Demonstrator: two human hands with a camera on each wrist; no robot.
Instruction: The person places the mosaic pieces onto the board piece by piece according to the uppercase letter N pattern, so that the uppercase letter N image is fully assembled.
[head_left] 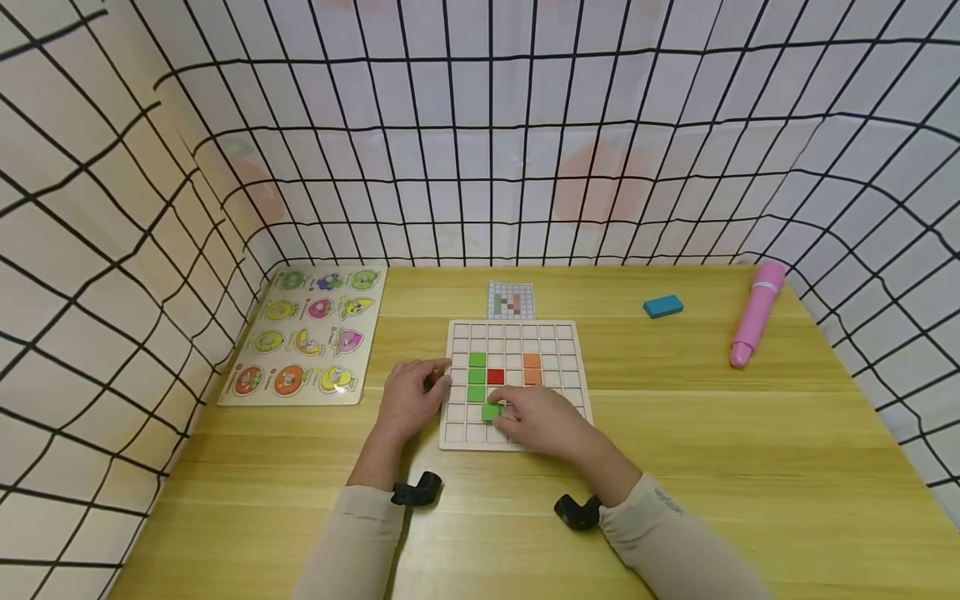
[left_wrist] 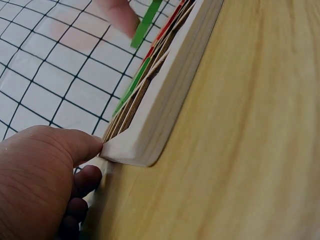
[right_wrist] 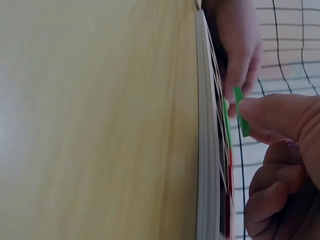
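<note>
A wooden grid board [head_left: 558,327] lies on the table before me. My left hand [head_left: 412,396] rests at its left edge, and the left wrist view shows the thumb [left_wrist: 82,145] touching the rim. My right hand [head_left: 551,421] pinches a green square tile [head_left: 490,413] between thumb and index finger. The tile is tilted just over the board's lower part in the right wrist view. Several green tiles [head_left: 477,376] form a column on the board, with a red tile [head_left: 496,377] beside them. Orange tiles [head_left: 532,361] sit farther right; my right hand hides cells below them.
A small pattern card [head_left: 512,301] lies behind the board. To the left is a fruit picture board [head_left: 302,337]. A blue block [head_left: 663,307] and a pink pen-shaped object [head_left: 757,315] lie at the right. Black-lined grid walls [head_left: 517,150] enclose the table's back and sides.
</note>
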